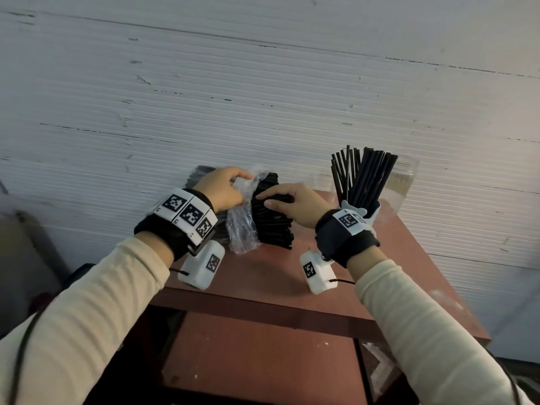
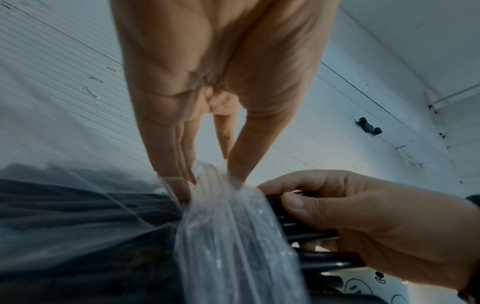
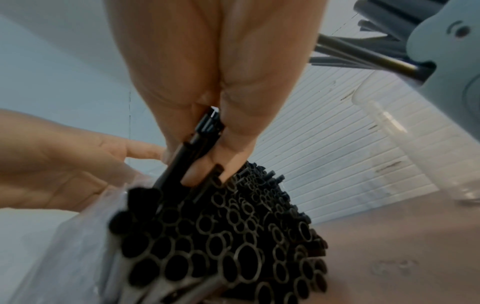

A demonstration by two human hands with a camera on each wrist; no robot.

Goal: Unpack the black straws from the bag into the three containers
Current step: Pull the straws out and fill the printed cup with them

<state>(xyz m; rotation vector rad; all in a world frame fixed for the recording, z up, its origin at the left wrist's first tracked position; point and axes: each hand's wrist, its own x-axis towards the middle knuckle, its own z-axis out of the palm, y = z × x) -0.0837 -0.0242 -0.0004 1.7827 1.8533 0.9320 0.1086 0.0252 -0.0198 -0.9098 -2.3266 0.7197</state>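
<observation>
Black straws in a loose heap, half out of the clear crinkled plastic bag, open round ends fanned toward the right wrist; right hand pinches a few off the top. Bag's mouth bunched w/ the left hand pinching it, just left of the heap. Beyond the right hand: pale-blue container packed w/ upright straws, clear container just right of it.

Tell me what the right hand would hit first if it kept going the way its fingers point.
Probably the clear plastic bag and the left hand pinching it, just past the black straws the right hand grips; depth is uncertain.
</observation>
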